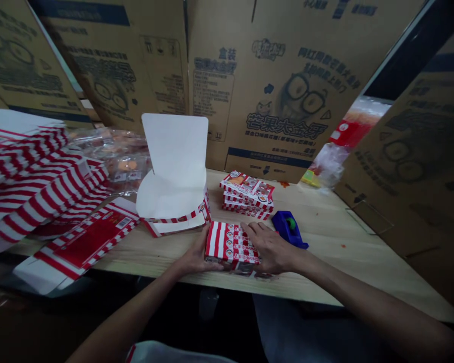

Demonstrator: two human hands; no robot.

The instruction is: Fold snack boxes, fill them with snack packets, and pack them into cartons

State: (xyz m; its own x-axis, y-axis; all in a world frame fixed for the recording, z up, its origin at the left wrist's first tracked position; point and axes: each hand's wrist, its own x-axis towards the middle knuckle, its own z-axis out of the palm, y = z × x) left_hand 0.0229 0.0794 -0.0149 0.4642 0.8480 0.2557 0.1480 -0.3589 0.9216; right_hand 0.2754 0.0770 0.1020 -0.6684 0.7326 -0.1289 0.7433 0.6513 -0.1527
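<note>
At the table's front edge, a row of small red-and-white striped snack boxes (231, 243) is squeezed between my two hands. My left hand (196, 256) is closed against its left side, thumb up along the edge. On the other side my right hand (270, 246) grips the row, its fingers over the top right. Behind it lies a loose pile of similar small boxes (247, 191). A blue tape dispenser (287, 229) with a green core stands just right of my right hand. Behind my left hand, a larger striped display box (172, 194) has its white flap raised.
Stacked striped cartons (41, 176) fill the left side, with a flat red-and-white carton (94, 239) in front. Clear packets (117, 159) lie behind them. Large cardboard boxes (249, 91) wall the back; another cardboard box (419, 166) stands right. Plastic-wrapped items (329, 164) sit between them.
</note>
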